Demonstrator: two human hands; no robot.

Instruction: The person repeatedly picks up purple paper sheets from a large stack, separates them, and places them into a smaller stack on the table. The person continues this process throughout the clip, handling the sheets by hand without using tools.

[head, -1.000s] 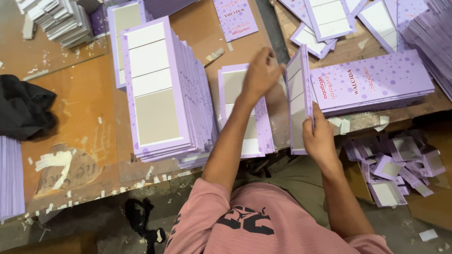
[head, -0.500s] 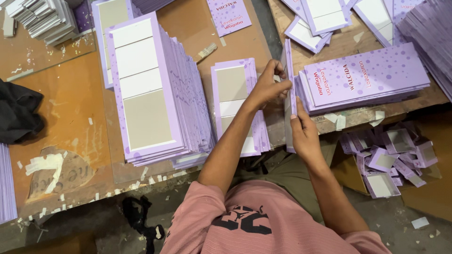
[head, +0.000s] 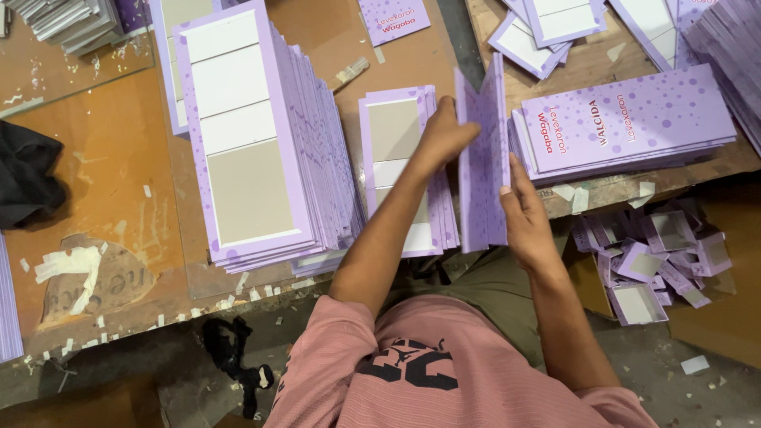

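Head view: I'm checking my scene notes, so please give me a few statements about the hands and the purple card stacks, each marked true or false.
1. Both hands hold a purple folded card standing on edge. True: the left hand grips its upper part and the right hand steadies its lower edge.
2. The tallest pile lies to the right of the person. False: it lies to the left.
3. The dotted stack beside the right hand shows its purple face up. True.
4. The black cloth lies on top of the tallest pile. False: it lies apart, at the far left of the table.
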